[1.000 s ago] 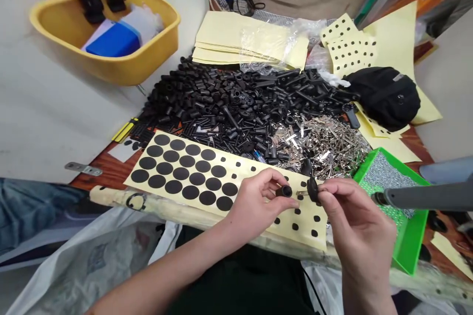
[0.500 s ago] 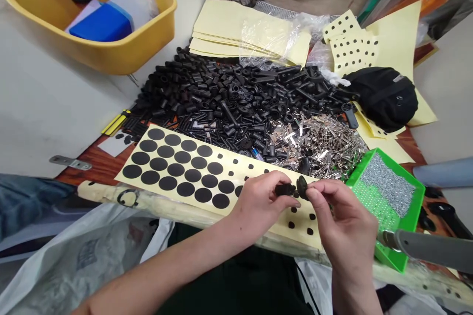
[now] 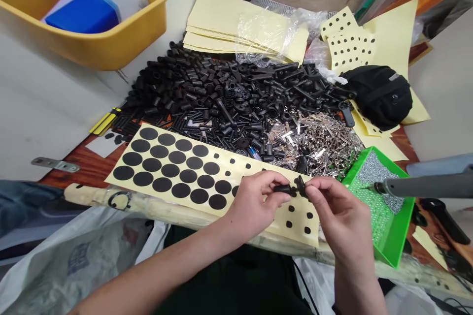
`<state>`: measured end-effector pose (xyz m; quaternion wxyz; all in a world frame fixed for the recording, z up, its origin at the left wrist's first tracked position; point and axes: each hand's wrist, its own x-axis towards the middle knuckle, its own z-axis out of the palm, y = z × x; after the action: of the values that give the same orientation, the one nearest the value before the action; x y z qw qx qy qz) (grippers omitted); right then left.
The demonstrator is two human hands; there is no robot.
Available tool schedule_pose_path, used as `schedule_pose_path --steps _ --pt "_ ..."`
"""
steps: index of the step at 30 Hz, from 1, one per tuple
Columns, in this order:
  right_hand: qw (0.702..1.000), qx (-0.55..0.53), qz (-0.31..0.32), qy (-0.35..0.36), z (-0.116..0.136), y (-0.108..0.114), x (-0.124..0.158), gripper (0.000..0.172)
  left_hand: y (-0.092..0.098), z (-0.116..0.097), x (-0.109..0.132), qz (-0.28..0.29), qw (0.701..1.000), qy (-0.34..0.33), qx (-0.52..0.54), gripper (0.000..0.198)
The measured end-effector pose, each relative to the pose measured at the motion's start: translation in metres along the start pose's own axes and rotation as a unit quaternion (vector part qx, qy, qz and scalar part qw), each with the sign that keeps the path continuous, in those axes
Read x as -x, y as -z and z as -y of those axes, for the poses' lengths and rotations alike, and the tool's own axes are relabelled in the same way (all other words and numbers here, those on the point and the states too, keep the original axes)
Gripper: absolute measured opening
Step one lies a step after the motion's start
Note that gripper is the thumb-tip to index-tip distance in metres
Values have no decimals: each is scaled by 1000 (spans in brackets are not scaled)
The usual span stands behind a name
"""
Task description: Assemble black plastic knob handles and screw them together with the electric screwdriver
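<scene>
Just right of and below the centre of the frame, pinches a small black tube (image 3: 283,188) between thumb and fingers of the left hand (image 3: 258,197); with the right hand (image 3: 340,211), narrowly grips a round black piece (image 3: 300,187). Holds both end to end across a short dark stem; cannot tell how far fitted together. Works above a yellow sheet (image 3: 211,191) with rows of black dots. Faces a heap of black parts (image 3: 207,88) mid-frame, a pile of metal strips (image 3: 325,140) to its right and a green tray (image 3: 401,226) at the right. Finds faint lettering (image 3: 79,258) on a plastic bag (image 3: 99,246) at lower left, too blurred to read, and a label (image 3: 394,77), equally unreadable, on a black fabric item (image 3: 380,96) at upper right.
</scene>
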<state>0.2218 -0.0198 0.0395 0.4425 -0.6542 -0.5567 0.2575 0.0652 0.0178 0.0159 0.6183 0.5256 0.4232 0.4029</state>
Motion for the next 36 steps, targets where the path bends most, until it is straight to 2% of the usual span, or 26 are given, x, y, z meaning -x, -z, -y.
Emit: schedule_pose_path --steps 6,9,13,17,20,27,32,36 --pt "998 42 -21 42 -1 -7 4 8 -2 -1 2 -29 997 -24 -69 12" --pt "999 27 -22 33 -4 -11 5 9 -2 0 2 -34 997 -25 -67 12" --pt "1000 -25 13 1 -9 -14 5 10 -1 0 2 -31 998 -26 -53 12" --pt "999 -24 22 10 -8 -13 2 9 1 0 0 -35 998 -19 -57 12" --pt "998 -37 59 9 -7 -9 -2 11 1 -2 0 -25 998 -7 -49 11" --pt "984 -136 104 -54 -11 -4 -7 29 0 -5 1 -12 1000 6 -9 19" --pt "985 -120 121 -33 -14 -6 -7 21 0 -1 2 -7 998 9 -60 15" --pt "981 -131 143 0 -19 -5 -10 22 -1 -1 2 -4 999 38 2 16"
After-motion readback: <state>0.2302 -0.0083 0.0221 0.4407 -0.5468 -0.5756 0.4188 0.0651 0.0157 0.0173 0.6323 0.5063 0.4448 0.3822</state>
